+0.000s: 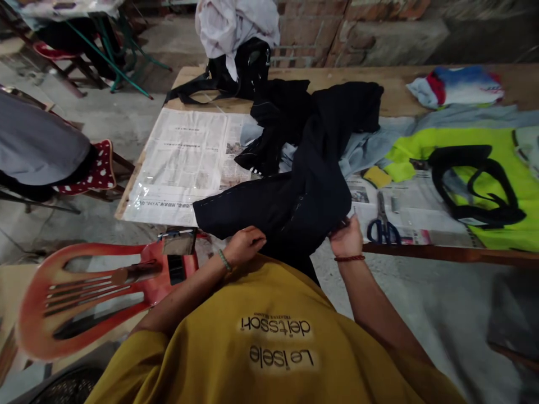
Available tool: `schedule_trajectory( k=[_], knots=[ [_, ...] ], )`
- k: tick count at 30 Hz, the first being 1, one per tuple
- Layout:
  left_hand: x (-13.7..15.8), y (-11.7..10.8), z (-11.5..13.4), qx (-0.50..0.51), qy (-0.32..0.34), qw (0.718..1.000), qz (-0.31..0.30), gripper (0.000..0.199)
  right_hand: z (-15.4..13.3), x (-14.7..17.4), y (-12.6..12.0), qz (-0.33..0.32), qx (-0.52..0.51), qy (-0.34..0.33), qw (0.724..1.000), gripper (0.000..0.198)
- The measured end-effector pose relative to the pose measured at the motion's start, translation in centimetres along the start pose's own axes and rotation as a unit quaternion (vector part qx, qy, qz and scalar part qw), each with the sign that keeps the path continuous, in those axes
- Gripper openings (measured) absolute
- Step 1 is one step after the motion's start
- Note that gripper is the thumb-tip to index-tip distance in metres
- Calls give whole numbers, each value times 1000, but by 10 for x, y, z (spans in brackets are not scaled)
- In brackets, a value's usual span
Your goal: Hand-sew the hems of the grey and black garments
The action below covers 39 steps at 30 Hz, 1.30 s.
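The left arm [185, 293] bends in toward the belly. The left hand [243, 247] is in front, with its fingers [254, 234] curled up. The right arm [373, 300] reaches forward. The right hand [348, 238] is turned inward, its fingertips hard to see. The hands are apart.

The garment [269, 205] lies across the near edge of the table [341, 73], its near side by the left hand [245, 245] and the right hand [347, 238]. Newspaper [181, 163] covers the table on the left, partly under the garment. A bag [252, 64] sits at far left, a cloth [238, 22] on top. Right of the garment lie scissors [382, 224], a sponge [379, 177] just beyond them and, farther right, a strap [458, 152] on spread clothing [501, 235]. A chair [154, 280] stands near left.
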<state>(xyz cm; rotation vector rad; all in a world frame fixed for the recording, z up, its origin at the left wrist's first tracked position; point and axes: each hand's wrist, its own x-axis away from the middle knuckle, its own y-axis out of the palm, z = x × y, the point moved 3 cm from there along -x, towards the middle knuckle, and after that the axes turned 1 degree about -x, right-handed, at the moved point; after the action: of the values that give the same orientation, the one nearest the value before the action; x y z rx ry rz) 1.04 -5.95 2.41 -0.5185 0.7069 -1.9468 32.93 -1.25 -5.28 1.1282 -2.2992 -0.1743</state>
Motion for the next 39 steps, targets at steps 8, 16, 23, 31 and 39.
schedule_trajectory(
  k=[8,16,23,31,39],
  knots=[
    [-66,32,35,-163,-64,984,-18,30,31,61,-7,-68,156,35,985,42],
    [-76,37,21,-87,-136,985,-64,19,-2,72,-15,-88,120,2,989,48],
    [-80,-31,15,284,-174,936,111,28,-31,78,10,-171,97,-6,980,38],
    [-118,-101,1,387,-191,881,195,11,-63,32,26,-103,42,-61,992,32],
    [-65,-48,-39,288,-206,923,153,30,-26,-3,-22,-23,52,-10,998,20]
  ],
)
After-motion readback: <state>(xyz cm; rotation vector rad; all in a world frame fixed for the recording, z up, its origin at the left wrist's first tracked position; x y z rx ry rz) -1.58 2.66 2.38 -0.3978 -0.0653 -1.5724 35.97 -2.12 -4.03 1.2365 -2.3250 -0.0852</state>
